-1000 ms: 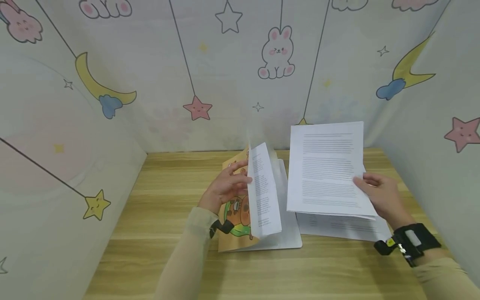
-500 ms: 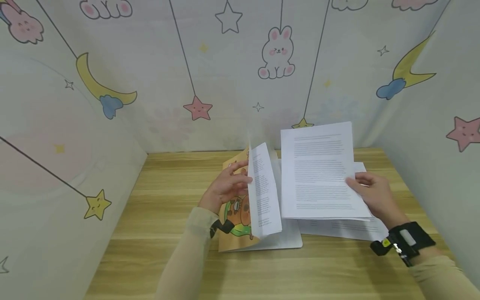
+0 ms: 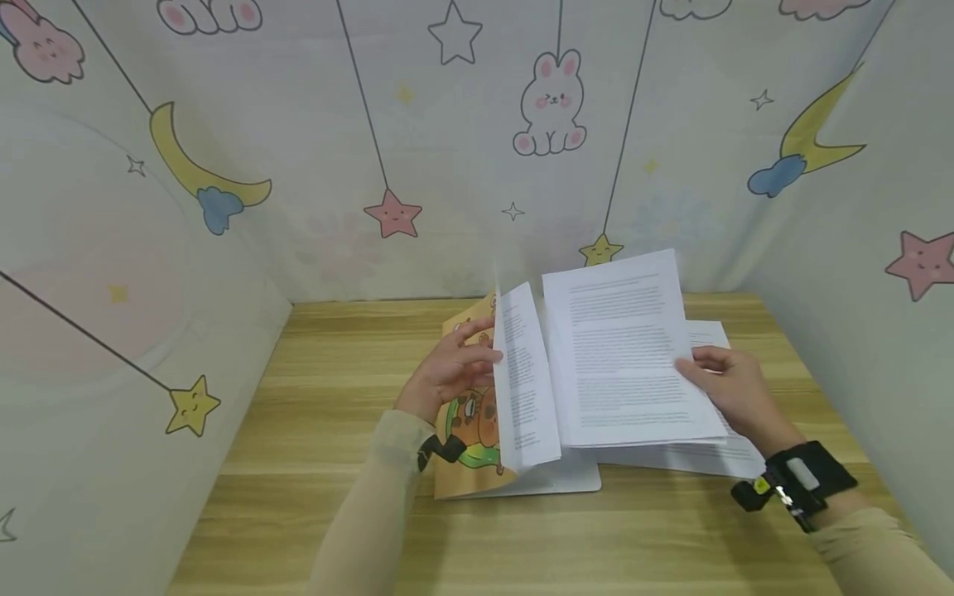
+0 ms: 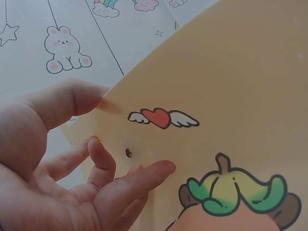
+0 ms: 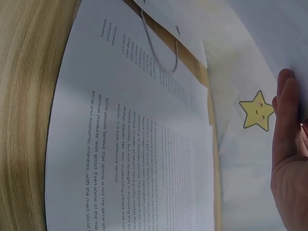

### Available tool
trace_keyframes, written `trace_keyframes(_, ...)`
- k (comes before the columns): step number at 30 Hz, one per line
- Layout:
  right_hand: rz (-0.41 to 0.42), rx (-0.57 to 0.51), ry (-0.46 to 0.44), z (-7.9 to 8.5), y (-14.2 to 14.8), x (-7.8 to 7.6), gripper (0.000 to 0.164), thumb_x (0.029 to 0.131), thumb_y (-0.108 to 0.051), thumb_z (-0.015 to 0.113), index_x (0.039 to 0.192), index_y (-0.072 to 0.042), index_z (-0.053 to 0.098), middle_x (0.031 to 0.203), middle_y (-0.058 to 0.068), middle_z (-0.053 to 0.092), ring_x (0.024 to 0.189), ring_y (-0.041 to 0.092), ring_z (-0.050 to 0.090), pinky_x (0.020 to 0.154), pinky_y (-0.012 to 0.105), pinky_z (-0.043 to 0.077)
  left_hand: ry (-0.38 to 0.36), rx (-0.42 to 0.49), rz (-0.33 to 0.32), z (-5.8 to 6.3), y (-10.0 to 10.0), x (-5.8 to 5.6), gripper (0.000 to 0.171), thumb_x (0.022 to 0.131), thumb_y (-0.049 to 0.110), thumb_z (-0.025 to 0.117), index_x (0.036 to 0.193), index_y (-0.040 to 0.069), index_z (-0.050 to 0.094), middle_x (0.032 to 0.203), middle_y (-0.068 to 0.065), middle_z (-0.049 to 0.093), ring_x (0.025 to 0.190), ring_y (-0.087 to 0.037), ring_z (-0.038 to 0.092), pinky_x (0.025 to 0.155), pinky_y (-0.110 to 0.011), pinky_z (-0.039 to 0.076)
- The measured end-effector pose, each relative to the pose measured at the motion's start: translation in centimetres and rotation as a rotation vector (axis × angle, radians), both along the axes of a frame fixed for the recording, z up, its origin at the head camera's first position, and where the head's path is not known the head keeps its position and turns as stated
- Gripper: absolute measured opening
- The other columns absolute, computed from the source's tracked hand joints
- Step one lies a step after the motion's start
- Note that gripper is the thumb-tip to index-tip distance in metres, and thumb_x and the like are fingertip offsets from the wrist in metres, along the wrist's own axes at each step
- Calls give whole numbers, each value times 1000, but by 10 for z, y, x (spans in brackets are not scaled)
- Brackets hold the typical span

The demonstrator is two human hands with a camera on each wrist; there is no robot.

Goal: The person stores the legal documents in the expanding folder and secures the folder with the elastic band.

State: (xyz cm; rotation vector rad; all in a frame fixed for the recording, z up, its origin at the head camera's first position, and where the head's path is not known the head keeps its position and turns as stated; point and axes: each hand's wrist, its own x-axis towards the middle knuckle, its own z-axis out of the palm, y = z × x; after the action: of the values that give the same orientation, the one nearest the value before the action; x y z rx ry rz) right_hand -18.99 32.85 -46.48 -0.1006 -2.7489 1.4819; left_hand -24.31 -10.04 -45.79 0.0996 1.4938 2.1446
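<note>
My left hand (image 3: 447, 372) holds up the orange cartoon cover (image 3: 458, 476) of a folder standing part open on the table. In the left wrist view, a winged heart (image 4: 156, 118) is printed on this cover, near my spread fingers. Inside the cover, a printed page (image 3: 525, 381) leans upright. My right hand (image 3: 734, 385) pinches the right edge of several printed sheets (image 3: 619, 356), raised and tilted. Their left edge is close to the leaning page, over the folder's pale back part (image 3: 577, 480). In the right wrist view, the fingers lie against the raised paper (image 5: 269, 33).
More printed paper (image 3: 726, 459) lies on the wooden table (image 3: 320, 513), partly under the raised sheets. A thin grey loop (image 5: 168, 70) shows by it in the right wrist view. A patterned cloth wall (image 3: 320, 248) encloses the table's back and sides.
My right hand has moved left with the raised sheets, which now tilt more and stand nearer the folder. More of the paper beneath shows at the right. My left hand keeps its place.
</note>
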Motion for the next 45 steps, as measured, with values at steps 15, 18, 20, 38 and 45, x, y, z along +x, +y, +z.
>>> trace_keyframes(15,79,67,-25,1,-10,-2,62,101,-43,69,137,7,63,124,31,69,91,23,71,67,29,59,15,7,-13,-1,1,-2,76,93,-7,66,160,18,41,148,-32,52,106,-38,71,82,-46,61)
trace_keyframes(18,98,45,-29,-1,-13,-4,58,102,-39,70,136,7,64,121,31,70,87,20,72,66,30,60,18,4,-16,0,1,-1,75,94,-7,66,160,18,42,148,-32,52,107,-39,71,82,-46,61)
trace_keyframes(20,106,33,-29,-3,-16,-4,56,101,-38,71,134,7,65,119,29,71,84,18,72,66,31,60,15,4,-16,1,2,-1,74,94,-7,66,159,19,42,148,-32,52,107,-39,71,82,-46,61)
trace_keyframes(38,146,41,-22,-7,-33,-10,49,101,-33,72,132,5,68,120,27,72,90,24,72,67,31,60,-11,12,-8,3,2,2,75,93,-8,66,159,18,43,149,-32,50,104,-36,71,79,-44,62)
trace_keyframes(45,156,23,-45,-6,-41,-11,48,102,-34,71,133,3,68,121,25,73,93,24,73,69,30,61,-10,11,-6,3,3,3,75,93,-8,66,159,18,43,150,-31,49,107,-38,70,81,-45,62)
